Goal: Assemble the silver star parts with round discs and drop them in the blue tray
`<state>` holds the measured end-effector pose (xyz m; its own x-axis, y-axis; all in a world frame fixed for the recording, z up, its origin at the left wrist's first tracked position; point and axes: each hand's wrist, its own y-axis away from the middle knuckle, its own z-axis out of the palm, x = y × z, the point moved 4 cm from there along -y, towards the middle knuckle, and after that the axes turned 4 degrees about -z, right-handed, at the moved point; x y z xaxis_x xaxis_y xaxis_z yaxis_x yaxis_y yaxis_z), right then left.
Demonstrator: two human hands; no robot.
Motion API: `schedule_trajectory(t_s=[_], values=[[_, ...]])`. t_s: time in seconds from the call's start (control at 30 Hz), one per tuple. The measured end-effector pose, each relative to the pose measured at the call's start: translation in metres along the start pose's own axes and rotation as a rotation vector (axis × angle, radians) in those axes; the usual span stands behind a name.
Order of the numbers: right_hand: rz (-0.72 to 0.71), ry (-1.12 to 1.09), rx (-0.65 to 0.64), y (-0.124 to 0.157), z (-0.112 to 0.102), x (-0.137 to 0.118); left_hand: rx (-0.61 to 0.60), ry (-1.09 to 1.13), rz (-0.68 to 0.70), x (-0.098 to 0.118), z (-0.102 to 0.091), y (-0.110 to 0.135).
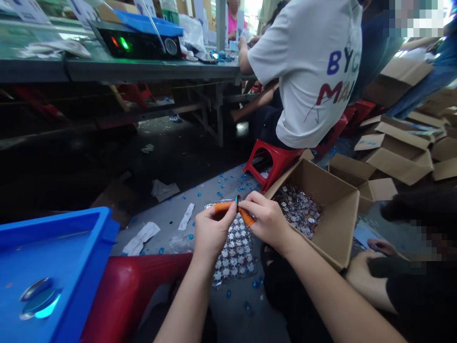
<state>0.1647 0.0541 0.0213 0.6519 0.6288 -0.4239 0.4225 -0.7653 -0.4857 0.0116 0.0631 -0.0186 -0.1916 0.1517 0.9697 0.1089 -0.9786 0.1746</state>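
A small round disc (237, 198) with a bluish rim is seen nearly edge-on between my two hands. My left hand (213, 228) is closed, pinching the disc between thumb and an index finger in an orange finger cot. From the other side, the closed fingers of my right hand (269, 219) grip it too, one of them also in an orange cot. Below them lies a clear plastic tray (233, 255) with rows of silvery flower-shaped pieces. Several shiny round discs (42, 301), silver and blue, rest in a blue bin (91, 252) at the left.
To the right stands an open cardboard box (337, 214) holding many small shiny pieces. A red stool (124, 281) is beside the blue bin. A co-worker in a white shirt (314, 62) sits ahead at a workbench (150, 69). Scraps litter the floor; more boxes (400, 147) are piled at right.
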Motion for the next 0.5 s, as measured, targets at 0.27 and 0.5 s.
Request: schedule_trajectory(t_s=[0.27, 0.5], values=[[0.018, -0.061, 0.042, -0.0003, 0.0024, 0.0023, 0.087, -0.020, 0.077, -0.0014, 0.0078, 0.0059], [0.078, -0.190, 0.106, -0.0031, -0.0016, 0.0075, -0.006, 0.009, 0.145, 0.0049, 0.0056, 0.0018]])
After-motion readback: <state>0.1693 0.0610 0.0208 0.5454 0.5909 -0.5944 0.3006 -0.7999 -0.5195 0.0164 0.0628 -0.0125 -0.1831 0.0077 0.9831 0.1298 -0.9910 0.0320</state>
